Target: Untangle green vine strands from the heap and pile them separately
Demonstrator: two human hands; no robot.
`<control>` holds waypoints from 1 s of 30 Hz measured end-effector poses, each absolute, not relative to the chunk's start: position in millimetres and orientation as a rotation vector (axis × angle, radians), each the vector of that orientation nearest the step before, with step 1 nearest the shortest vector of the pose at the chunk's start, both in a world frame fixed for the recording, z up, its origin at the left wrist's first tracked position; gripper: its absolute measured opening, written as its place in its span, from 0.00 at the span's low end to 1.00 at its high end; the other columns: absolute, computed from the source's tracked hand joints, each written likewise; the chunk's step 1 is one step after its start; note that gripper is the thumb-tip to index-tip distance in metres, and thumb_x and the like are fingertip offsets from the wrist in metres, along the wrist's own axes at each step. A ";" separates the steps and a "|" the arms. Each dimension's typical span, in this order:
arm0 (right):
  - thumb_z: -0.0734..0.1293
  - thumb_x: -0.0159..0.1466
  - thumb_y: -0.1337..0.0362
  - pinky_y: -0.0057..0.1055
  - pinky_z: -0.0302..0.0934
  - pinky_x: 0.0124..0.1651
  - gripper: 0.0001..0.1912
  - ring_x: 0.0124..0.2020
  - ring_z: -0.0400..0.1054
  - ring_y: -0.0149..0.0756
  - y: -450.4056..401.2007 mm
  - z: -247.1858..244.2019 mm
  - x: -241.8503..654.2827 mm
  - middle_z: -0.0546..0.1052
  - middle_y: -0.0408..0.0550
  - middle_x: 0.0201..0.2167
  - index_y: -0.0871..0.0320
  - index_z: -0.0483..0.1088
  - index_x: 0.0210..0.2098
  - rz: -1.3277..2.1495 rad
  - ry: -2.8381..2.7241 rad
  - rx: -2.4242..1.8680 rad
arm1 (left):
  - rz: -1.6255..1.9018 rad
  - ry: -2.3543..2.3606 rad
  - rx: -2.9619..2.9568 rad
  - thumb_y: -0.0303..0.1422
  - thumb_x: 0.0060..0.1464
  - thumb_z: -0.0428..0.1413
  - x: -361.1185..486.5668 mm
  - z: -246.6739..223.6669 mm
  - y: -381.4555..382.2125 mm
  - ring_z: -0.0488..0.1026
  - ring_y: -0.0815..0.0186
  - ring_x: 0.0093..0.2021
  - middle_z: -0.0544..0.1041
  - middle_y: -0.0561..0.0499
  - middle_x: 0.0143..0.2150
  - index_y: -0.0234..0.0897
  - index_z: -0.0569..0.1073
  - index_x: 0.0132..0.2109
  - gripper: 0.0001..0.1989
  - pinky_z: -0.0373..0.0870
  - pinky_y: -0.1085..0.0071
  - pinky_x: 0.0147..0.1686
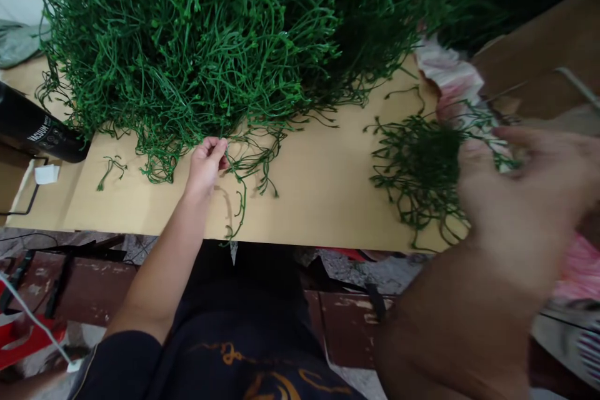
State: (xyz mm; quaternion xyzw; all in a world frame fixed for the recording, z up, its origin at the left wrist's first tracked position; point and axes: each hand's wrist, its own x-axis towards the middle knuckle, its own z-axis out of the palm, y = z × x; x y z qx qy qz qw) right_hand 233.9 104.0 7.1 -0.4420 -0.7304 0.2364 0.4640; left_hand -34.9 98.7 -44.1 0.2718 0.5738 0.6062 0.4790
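My left hand (209, 159) is closed in a pinch on a thin green artificial plant stem (241, 212) with small buds, which hangs down towards the table's front edge. Just beyond it rises a large tangled heap of green artificial stems (201, 44), with a few loose strands beside the fingers. To the right, my right hand (520, 181), somewhat blurred, is over the near side of a smaller pile of the same stems (417, 162). Its thumb and index finger are apart; the other fingers are mostly hidden.
A black vacuum bottle (42, 125) lies tilted at the left, near a small white paper piece (46, 174). One short loose stem (111, 172) rests on the tan cardboard tabletop (323, 187). Crumpled pink-and-white plastic (452, 78) and a cardboard box (539, 50) are at the right.
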 end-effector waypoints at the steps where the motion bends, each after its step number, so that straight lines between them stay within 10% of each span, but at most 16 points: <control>1: 0.58 0.63 0.56 0.38 0.64 0.37 0.13 0.36 0.67 0.38 102.6 2.7 229.3 0.71 0.49 0.31 0.56 0.69 0.35 0.561 -1.816 -1.099 | 1.484 1.406 0.662 0.26 0.54 0.51 -34.2 -44.0 99.5 0.58 0.80 0.16 0.60 0.62 0.18 0.35 0.61 0.27 0.09 0.57 0.82 0.19; 20: 0.62 0.59 0.56 0.46 0.60 0.47 0.20 0.44 0.63 0.49 103.2 -57.7 141.9 0.72 0.60 0.40 0.64 0.68 0.45 0.334 -2.215 -1.371 | 1.534 0.997 1.152 0.34 0.48 0.59 -102.9 7.6 -4.4 0.60 0.76 0.19 0.61 0.57 0.19 0.35 0.69 0.28 0.08 0.58 0.79 0.17; 30: 0.63 0.54 0.65 0.42 0.60 0.37 0.08 0.34 0.65 0.46 116.2 -62.4 118.2 0.72 0.57 0.30 0.61 0.64 0.33 0.348 -2.199 -1.574 | 0.176 1.905 1.333 0.41 0.49 0.52 -171.8 -41.3 -84.6 0.71 0.65 0.33 0.76 0.51 0.30 0.36 0.73 0.33 0.12 0.67 0.70 0.36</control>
